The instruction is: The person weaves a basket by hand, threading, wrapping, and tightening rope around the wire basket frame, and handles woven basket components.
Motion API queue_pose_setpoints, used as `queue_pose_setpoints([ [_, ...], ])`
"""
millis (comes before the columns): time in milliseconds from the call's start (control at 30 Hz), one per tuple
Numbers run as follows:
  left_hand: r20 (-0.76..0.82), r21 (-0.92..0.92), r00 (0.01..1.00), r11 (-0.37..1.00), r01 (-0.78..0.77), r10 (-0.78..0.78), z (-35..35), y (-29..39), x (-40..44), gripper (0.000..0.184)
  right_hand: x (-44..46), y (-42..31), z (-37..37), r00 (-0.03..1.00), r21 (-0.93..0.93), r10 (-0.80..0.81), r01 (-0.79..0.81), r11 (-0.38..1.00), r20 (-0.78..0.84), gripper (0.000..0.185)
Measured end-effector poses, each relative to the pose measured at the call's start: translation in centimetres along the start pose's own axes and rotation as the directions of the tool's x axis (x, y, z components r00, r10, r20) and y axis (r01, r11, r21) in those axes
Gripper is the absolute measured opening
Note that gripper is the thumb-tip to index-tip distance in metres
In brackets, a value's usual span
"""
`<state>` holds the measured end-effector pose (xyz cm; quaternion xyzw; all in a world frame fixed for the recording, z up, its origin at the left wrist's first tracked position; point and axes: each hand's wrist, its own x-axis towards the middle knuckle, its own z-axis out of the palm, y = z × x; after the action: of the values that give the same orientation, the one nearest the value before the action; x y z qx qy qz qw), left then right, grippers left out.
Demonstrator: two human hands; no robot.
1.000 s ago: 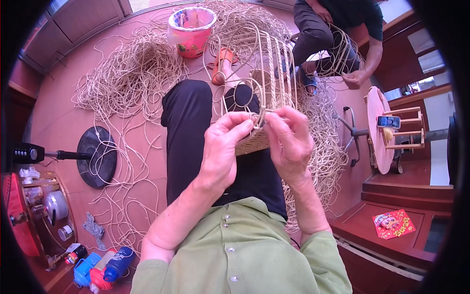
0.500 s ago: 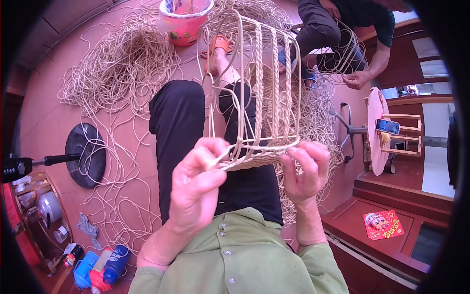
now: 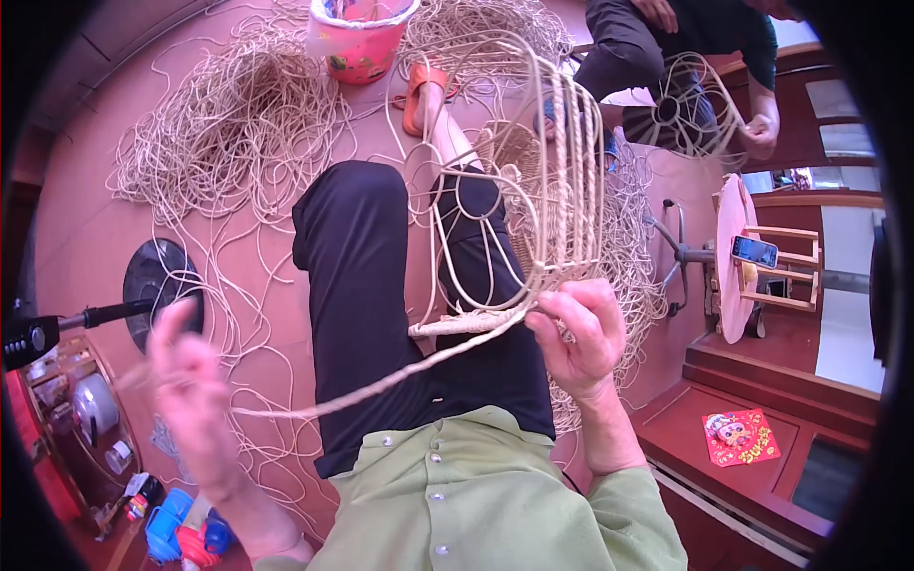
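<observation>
single head-worn view, set above the green shirt [image 3: 452, 495], facing forward and steeply down, left hand [image 3: 190, 385] and right hand [image 3: 581, 333] close below, wide rounded field, floor [image 3: 86, 224] spreading beyond, another person [image 3: 719, 36] cropped at upper right

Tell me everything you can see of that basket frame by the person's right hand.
The basket frame is pale tan openwork: thin curved rods, rounded loops toward its left, bars with a rope-like twist on its right, and a woven-looking band at the near edge. The material looks like cane or cord; I can't tell which. It extends forward above the dark trousers, perhaps resting on them. The right hand pinches its near right corner, where a strand trails off leftward.
</observation>
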<state>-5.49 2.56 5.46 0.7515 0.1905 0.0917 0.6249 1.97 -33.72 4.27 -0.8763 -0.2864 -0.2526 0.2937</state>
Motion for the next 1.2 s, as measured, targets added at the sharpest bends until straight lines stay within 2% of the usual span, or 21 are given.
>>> queue_pose_setpoints([
  [33, 0.200, -0.046, 0.974, 0.994, -0.098, 0.106, 2.2, 0.5, -0.3, 0.071, -0.2, -0.1, 0.2, 1.000, 0.030, -0.011, 0.011, 0.999, -0.009, 0.033],
  [100, 0.312, -0.170, 0.946, 0.975, 0.140, -0.081, 6.4, 0.5, -1.3, 0.091, 0.8, -1.1, -0.1, 0.991, -0.021, -0.059, 0.062, 0.998, 0.121, 0.035],
  [167, 0.533, -0.031, 0.845, 0.999, -0.024, 0.037, 8.0, 1.3, -0.8, 0.067, 0.4, -1.1, -0.4, 0.965, -0.064, -0.119, 0.138, 0.988, 0.234, 0.038],
  [200, 0.468, -0.125, 0.845, 0.966, -0.227, 0.259, 9.5, 1.1, -0.7, 0.041, 0.2, -1.2, -0.5, 0.967, -0.051, -0.126, 0.141, 0.989, 0.220, 0.039],
  [267, 0.441, -0.190, 0.865, 0.967, -0.168, 0.237, 11.2, 1.6, -1.1, 0.025, -0.1, -1.3, -0.7, 0.971, -0.018, -0.144, 0.150, 0.989, 0.189, 0.039],
  [300, 0.425, -0.213, 0.883, 0.970, -0.118, 0.201, 11.8, 2.0, -0.9, 0.022, -0.2, -1.3, -0.7, 0.978, -0.010, -0.145, 0.149, 0.989, 0.153, 0.039],
  [433, 0.296, -0.148, 0.908, 0.953, -0.264, 0.297, 13.5, 1.2, -0.6, 0.017, -0.9, -0.7, -1.2, 0.983, -0.022, -0.125, 0.129, 0.991, 0.133, 0.039],
  [533, 0.193, -0.032, 0.829, 0.848, -0.529, 0.524, 13.6, 0.2, -0.5, 0.020, -1.0, -0.2, -1.4, 0.986, -0.020, -0.110, 0.113, 0.993, 0.124, 0.039],
  [567, 0.209, -0.004, 0.820, 0.839, -0.545, 0.533, 13.6, 0.1, -0.6, 0.021, -0.9, 0.1, -1.6, 0.983, 0.005, -0.131, 0.132, 0.991, 0.131, 0.037],
  [667, 0.279, 0.048, 0.781, 0.804, -0.592, 0.559, 13.6, -0.1, -1.0, 0.023, 0.8, -0.6, -2.4, 0.966, 0.042, 0.034, -0.047, 0.998, 0.257, 0.034],
  [700, 0.319, 0.040, 0.759, 0.792, -0.609, 0.568, 14.0, -0.2, -0.9, 0.025, 0.9, 0.0, -2.4, 0.966, 0.112, 0.020, -0.050, 0.992, 0.256, 0.032],
  [800, 0.453, -0.030, 0.696, 0.790, -0.613, 0.557, 15.0, -0.2, -0.5, 0.024, 2.8, 0.1, -4.0, 0.871, 0.126, 0.125, -0.208, 0.970, 0.475, 0.032],
  [833, 0.490, -0.026, 0.684, 0.793, -0.608, 0.540, 15.0, -0.3, -0.3, 0.024, 3.5, 0.2, -3.8, 0.889, 0.097, 0.089, -0.148, 0.984, 0.450, 0.030],
  [867, 0.526, -0.021, 0.670, 0.795, -0.606, 0.524, 15.0, -0.3, -0.1, 0.023, 4.1, 0.0, -4.0, 0.845, 0.077, 0.113, -0.178, 0.981, 0.523, 0.031],
  [933, 0.462, 0.011, 0.751, 0.843, -0.537, 0.472, 15.8, 0.3, 0.2, 0.021, 5.4, -0.5, -4.4, 0.741, 0.032, 0.157, -0.234, 0.972, 0.653, 0.034],
  [967, 0.451, 0.024, 0.781, 0.869, -0.494, 0.432, 16.4, 0.6, 0.2, 0.020, 6.3, -0.9, -4.6, 0.617, -0.064, 0.212, -0.253, 0.965, 0.758, 0.042],
  [1000, 0.439, 0.036, 0.808, 0.891, -0.452, 0.392, 16.9, 0.7, 0.3, 0.020, 6.8, -0.7, -4.4, 0.553, -0.073, 0.231, -0.293, 0.953, 0.801, 0.044],
  [1100, 0.442, 0.130, 0.772, 0.819, -0.558, 0.456, 18.0, -0.1, 0.5, 0.024, 8.8, 0.4, -4.3, 0.353, -0.094, 0.243, -0.390, 0.916, 0.903, 0.046],
  [1133, 0.440, 0.172, 0.760, 0.786, -0.594, 0.478, 18.2, 0.0, 0.5, 0.025, 9.6, 0.6, -4.5, 0.248, -0.094, 0.266, -0.542, 0.835, 0.932, 0.046],
  [1167, 0.422, 0.159, 0.783, 0.814, -0.559, 0.456, 18.2, 0.0, 0.0, 0.025, 10.4, 0.8, -4.6, 0.140, -0.103, 0.265, -0.677, 0.729, 0.954, 0.046],
  [1200, 0.470, -0.051, 0.876, 0.995, -0.089, 0.103, 18.4, 0.2, -0.9, 0.025, 10.8, 0.8, -4.5, 0.034, -0.120, 0.238, -0.790, 0.601, 0.971, 0.046],
])
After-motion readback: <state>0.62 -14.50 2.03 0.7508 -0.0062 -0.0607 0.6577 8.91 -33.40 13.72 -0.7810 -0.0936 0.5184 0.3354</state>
